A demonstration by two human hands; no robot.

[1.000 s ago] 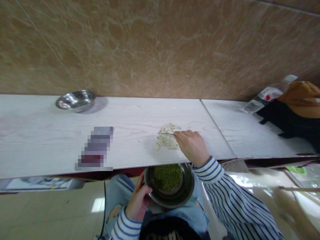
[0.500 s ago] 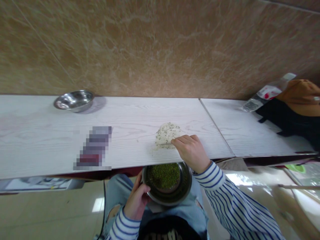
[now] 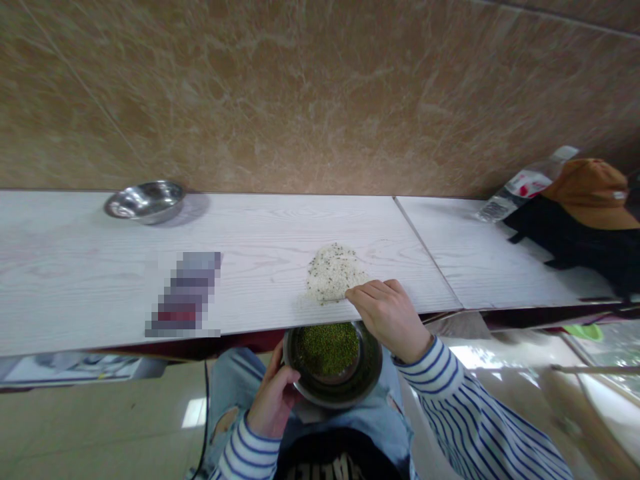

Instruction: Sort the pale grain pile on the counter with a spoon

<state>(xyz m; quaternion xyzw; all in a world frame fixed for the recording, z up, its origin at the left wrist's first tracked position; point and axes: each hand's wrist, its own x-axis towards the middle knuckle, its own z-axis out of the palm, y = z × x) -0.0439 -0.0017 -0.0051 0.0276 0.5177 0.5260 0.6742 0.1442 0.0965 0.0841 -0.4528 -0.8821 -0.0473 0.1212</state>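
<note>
White bench (image 3: pixel 75 267) carries a loose, easily scattered rice pile (image 3: pixel 334 273) speckled with green beans, the right hand (image 3: pixel 387 313) curled at its near edge, while left hand (image 3: pixel 273 397) fingers grasp the rigid steel bean bowl's (image 3: pixel 370 373) rim below

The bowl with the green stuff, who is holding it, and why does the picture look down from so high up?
A camera worn on a person's head took this picture, so you look down at that person's own two hands. The left hand holds a metal bowl of green beans on the lap, just under the table's edge. The right hand rests at the edge of the white wooden table, touching a pile of white rice mixed with a few dark grains. Farther back on the table stands an empty metal bowl. At the far right lie a plastic bottle and a brown cap on something dark.
</note>
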